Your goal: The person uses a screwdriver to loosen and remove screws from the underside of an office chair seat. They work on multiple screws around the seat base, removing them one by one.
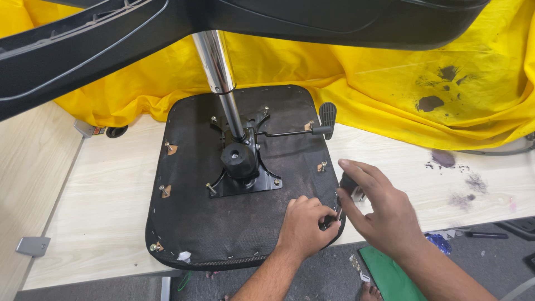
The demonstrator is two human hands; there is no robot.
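Seat base: a black fabric-covered chair seat [223, 223] lies upside down on the pale wooden worktop [100, 212], its front right corner overhanging the near edge.
Mechanism: a black tilt plate [245, 167] is bolted at the centre, with a chrome gas column [220, 67] rising from it and a lever with a paddle handle [327, 120] pointing right.
Left hand: the left hand [304, 226] is curled at the seat's near right corner, fingertips pinching a small metal fastener [332, 218] against the fabric edge.
Right hand: the right hand [379, 209] hovers just beside it, fingers loosely spread, holding nothing I can make out.
Fixings: bolts with brown washers [165, 191] stand along the left rim.
Backdrop: a stained yellow sheet [434, 72] is draped behind; a dark chair part [83, 50] looms overhead.
Doing it well: the pinch likely wants to stay square to the hole, with the free hand steadying the overhanging corner so the seat does not rock.
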